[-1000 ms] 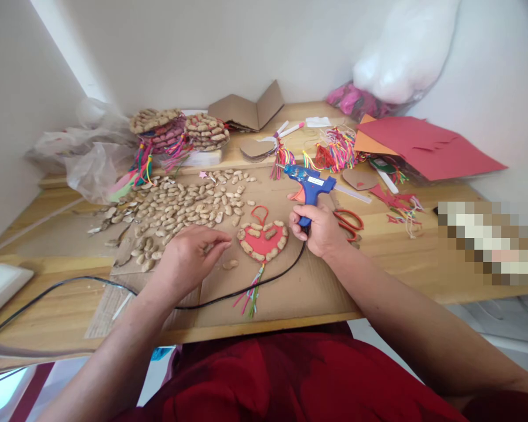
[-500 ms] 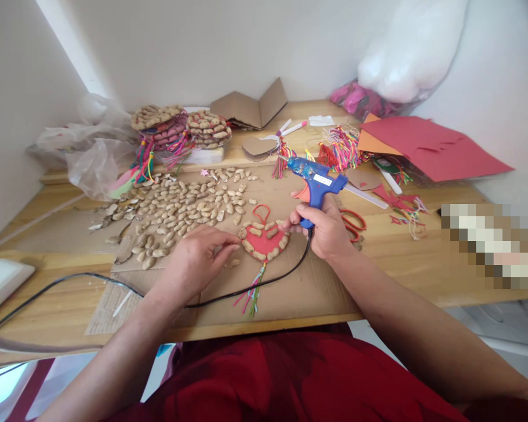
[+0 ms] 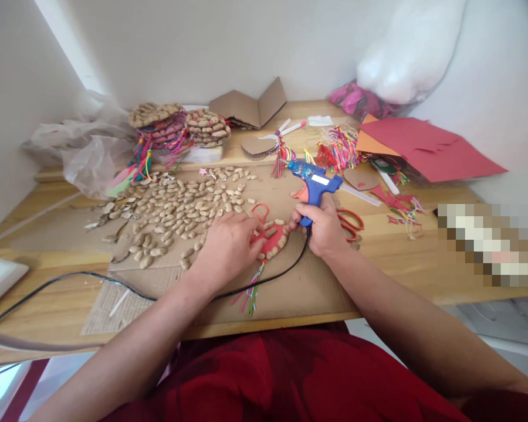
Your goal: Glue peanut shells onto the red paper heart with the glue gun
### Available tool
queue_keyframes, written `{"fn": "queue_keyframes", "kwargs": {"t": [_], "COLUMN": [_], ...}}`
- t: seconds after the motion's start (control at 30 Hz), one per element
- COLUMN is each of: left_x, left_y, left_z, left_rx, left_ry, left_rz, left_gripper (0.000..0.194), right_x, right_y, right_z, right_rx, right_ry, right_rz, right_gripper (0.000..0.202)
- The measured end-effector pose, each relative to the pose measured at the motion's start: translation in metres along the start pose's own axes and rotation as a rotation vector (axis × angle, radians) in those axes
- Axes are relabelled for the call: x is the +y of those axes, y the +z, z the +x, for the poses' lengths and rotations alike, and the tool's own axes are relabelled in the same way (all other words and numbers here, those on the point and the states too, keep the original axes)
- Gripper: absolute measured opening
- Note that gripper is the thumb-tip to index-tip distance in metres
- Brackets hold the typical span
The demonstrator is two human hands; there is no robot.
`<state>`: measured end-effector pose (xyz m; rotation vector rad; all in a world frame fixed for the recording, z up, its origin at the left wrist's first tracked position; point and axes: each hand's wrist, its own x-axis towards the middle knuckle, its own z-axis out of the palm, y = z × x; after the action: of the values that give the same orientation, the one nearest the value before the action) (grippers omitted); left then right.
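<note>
A red heart edged with peanuts lies on flat cardboard, with a red loop at its top and a colourful tassel below. My left hand reaches over its left side, fingers bent down onto it and covering part of it; whether anything is between the fingertips is hidden. Just right of the heart, my right hand is wrapped round the handle of a blue glue gun, whose nozzle points left. Loose peanuts spread across the cardboard on the left.
Peanut-covered pieces are stacked at the back left beside plastic bags. Orange-handled scissors lie right of my right hand. Red paper sits at the back right. A black cord crosses the cardboard in front.
My left hand has moved right, from the heart's left edge to over its left part, hiding peanuts there. My right hand and the glue gun have barely moved.
</note>
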<state>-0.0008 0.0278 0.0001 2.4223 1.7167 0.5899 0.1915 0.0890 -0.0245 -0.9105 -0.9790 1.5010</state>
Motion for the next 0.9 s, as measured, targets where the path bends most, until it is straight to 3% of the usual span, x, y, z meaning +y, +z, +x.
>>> {"fn": "queue_keyframes", "kwargs": {"t": [0.37,0.9], "left_x": [0.018,0.022], "left_y": [0.012,0.014], "left_z": [0.011,0.011], "left_rx": [0.028,0.017], "left_ry": [-0.039,-0.068], "left_rz": [0.156,0.203], "left_gripper": [0.022,0.017], "right_x": [0.001,0.004], "right_y": [0.000,0.001], "right_z": [0.000,0.002], "right_rx": [0.024,0.007], "right_ry": [0.059,0.050], "right_rz": [-0.018,-0.031], "right_gripper": [0.026,0.029]}}
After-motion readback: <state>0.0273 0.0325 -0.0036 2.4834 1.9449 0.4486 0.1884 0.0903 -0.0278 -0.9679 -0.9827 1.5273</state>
